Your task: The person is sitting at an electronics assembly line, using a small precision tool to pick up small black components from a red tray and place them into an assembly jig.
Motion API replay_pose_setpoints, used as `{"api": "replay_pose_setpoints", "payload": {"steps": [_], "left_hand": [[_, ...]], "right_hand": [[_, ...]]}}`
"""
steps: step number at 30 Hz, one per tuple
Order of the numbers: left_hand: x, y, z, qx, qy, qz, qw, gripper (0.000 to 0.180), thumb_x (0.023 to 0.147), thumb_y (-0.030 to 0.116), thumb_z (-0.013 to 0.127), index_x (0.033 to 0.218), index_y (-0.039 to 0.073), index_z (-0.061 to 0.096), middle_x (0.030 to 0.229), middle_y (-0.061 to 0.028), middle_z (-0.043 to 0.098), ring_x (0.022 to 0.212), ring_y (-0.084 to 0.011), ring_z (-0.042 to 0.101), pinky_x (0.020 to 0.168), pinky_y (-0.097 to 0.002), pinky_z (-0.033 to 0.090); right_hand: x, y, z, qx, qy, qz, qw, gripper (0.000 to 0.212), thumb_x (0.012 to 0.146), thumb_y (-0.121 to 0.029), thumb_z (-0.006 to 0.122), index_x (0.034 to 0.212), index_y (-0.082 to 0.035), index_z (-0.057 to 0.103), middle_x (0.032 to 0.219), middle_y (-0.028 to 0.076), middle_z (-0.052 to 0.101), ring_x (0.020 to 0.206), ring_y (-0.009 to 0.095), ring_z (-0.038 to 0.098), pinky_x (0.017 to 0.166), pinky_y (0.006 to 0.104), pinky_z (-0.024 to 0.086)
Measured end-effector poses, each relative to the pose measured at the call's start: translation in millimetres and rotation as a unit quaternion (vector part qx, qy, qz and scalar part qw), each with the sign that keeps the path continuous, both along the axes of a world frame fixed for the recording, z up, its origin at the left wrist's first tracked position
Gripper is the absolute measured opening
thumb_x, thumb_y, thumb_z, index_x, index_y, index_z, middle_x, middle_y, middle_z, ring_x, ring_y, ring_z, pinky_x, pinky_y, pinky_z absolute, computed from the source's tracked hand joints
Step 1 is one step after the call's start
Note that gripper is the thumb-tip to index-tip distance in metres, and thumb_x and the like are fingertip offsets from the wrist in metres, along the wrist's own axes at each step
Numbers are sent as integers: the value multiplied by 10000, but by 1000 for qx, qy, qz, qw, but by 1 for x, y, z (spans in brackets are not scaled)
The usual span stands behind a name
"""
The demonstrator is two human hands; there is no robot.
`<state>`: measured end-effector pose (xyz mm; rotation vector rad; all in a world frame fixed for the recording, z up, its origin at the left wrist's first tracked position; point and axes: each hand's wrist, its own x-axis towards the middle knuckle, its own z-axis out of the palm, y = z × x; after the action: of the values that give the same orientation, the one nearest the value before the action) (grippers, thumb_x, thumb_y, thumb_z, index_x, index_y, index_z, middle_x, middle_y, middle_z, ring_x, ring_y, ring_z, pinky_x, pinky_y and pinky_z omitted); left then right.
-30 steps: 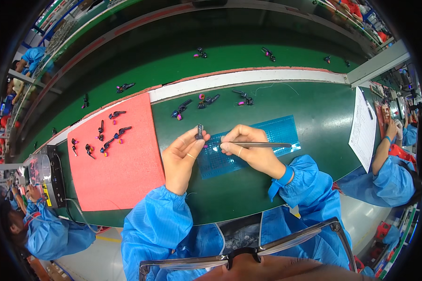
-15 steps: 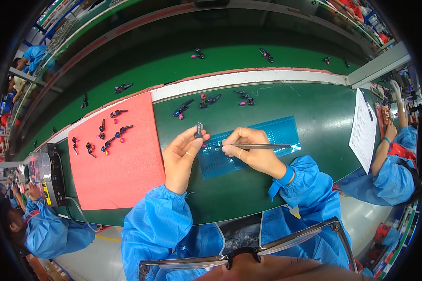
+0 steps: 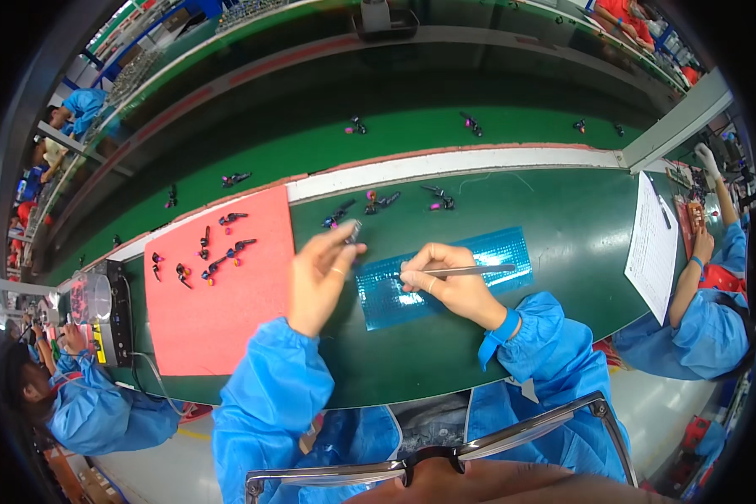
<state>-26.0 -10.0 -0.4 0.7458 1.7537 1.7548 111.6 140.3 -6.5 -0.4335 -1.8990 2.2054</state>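
Green bench [image 3: 563, 252], red mat [image 3: 227, 311], blue sheet [image 3: 395, 294] under hands.

Blue elastic-cuffed sleeves [image 3: 270, 395], dark-rimmed glasses [image 3: 445, 458]

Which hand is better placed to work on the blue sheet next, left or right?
Probably the right hand: it rests on the translucent blue plastic sheet, gripping slim metal tweezers. The left hand is raised beside it, pinching a small dark part.
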Motion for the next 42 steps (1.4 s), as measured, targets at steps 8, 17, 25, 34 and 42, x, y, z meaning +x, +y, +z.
{"api": "replay_pose_setpoints", "payload": {"steps": [8,17,25,34,42], "left_hand": [[-127,54,10,-162,285,73,942,218,748,53,609,963,37,637,852,-138,655,824,-207,640,723,-290,504],[-132,114,5,-229,432,50,871,403,763,219,596,1163,205,552,1113,-134,566,993,-298,553,851,-384,446],[-121,140,11,-341,444,84,824,188,790,212,596,944,119,652,901,-95,643,855,-259,614,787,-340,471],[-33,70,66,107,213,-7,971,155,850,26,538,990,-26,581,951,-67,598,883,-126,561,803,-246,441],[17,9,29,102,4,12,995,191,835,1,548,1022,-34,531,1028,-145,574,911,-196,591,822,-290,462]], "right_hand": [[-3,-3,0,14,22,13,1000,91,783,-47,631,782,20,570,742,92,631,691,127,620,600,237,504],[-1,-1,-1,23,9,8,1000,96,784,-58,632,777,17,573,718,85,627,677,124,618,581,234,499],[-1,-2,0,16,10,4,1000,93,788,-57,628,780,16,572,702,78,621,663,117,612,580,231,497],[-4,-1,1,14,9,7,1000,95,790,-61,624,780,17,569,703,79,625,661,113,608,580,228,492],[-2,1,-2,-1,7,-2,1000,103,801,-57,617,804,27,558,724,95,623,676,130,619,593,235,507]]}}
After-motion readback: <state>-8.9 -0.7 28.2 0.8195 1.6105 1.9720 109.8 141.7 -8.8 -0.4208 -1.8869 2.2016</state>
